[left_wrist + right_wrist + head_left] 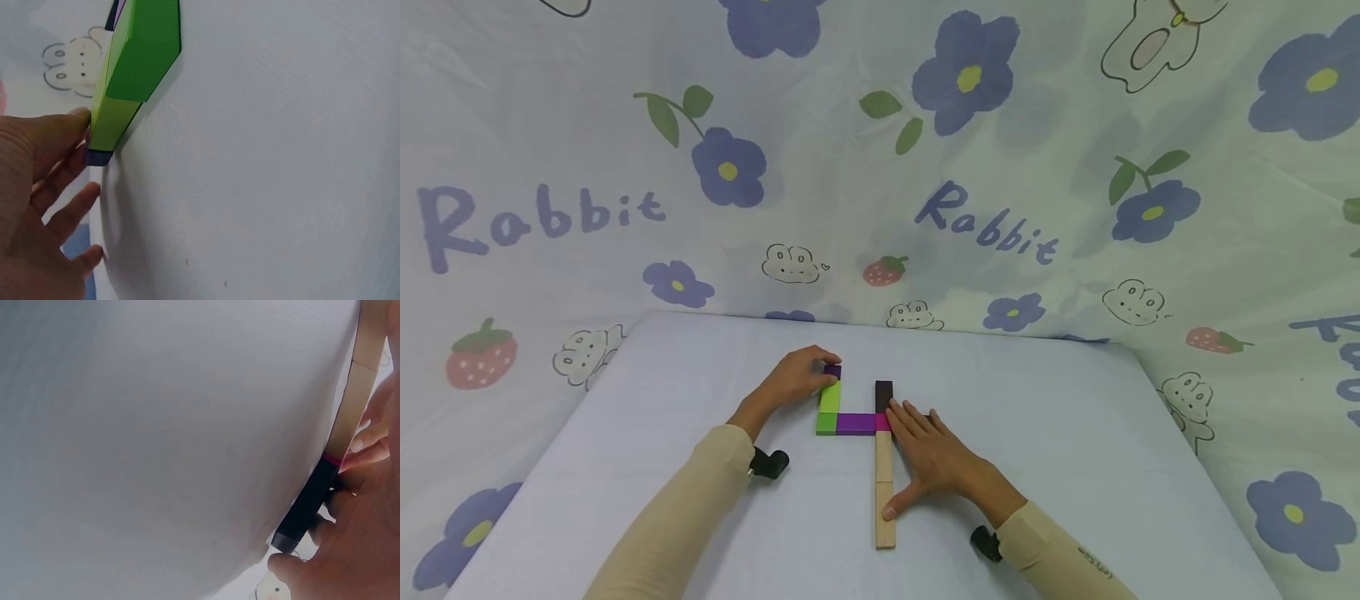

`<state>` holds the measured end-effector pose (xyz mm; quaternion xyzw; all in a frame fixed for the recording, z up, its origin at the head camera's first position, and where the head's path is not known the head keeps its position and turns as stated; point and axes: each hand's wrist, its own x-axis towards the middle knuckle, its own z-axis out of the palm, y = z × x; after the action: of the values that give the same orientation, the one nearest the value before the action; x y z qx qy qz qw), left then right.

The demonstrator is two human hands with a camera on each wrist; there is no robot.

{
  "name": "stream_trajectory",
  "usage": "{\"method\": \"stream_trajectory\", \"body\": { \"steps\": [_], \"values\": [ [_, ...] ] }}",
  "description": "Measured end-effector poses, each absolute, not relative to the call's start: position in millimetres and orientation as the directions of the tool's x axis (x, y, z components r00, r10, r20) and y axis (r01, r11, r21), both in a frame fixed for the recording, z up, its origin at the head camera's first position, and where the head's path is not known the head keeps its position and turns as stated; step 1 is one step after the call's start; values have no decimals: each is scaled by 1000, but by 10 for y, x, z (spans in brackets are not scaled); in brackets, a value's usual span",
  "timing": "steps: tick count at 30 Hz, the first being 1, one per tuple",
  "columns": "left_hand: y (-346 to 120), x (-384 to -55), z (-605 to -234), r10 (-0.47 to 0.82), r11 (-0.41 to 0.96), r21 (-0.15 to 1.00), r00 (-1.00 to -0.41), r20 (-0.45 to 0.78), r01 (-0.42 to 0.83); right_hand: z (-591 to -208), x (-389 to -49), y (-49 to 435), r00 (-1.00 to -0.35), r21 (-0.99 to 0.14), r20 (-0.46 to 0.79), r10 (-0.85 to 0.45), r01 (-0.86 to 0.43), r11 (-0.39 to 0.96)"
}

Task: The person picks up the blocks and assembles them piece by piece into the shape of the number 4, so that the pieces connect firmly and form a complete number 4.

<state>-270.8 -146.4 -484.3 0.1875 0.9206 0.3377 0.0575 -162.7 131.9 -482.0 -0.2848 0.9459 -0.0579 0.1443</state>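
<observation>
My left hand (801, 372) pinches a small dark purple block (832, 370) between thumb and index finger, at the far end of a lime green block (830, 397). Toward me follows a green block (826, 424), and a purple block (856, 424) runs right from it to a magenta block (882, 422). Beyond the magenta one lies a black block (883, 396). Two plain wooden blocks (884, 456) extend from it toward me. My right hand (936, 457) lies with fingers extended along the right side, thumb on the nearer wooden block, partly hiding another black piece (928, 417).
The blocks lie on a white-covered table (1037, 400). Behind it hangs a curtain (820, 167) printed with flowers, rabbits and strawberries. Each wrist carries a small black camera, the left camera (770, 463) close above the cloth.
</observation>
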Motion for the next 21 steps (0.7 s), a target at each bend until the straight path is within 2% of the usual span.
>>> {"method": "stream_trajectory", "body": {
  "steps": [21],
  "values": [
    [-1472,-2720,-4878,387,709,636,-922,11,305,-4826,-1633,1329,-794,-190,-241,-559,-526,829]
  ]
}}
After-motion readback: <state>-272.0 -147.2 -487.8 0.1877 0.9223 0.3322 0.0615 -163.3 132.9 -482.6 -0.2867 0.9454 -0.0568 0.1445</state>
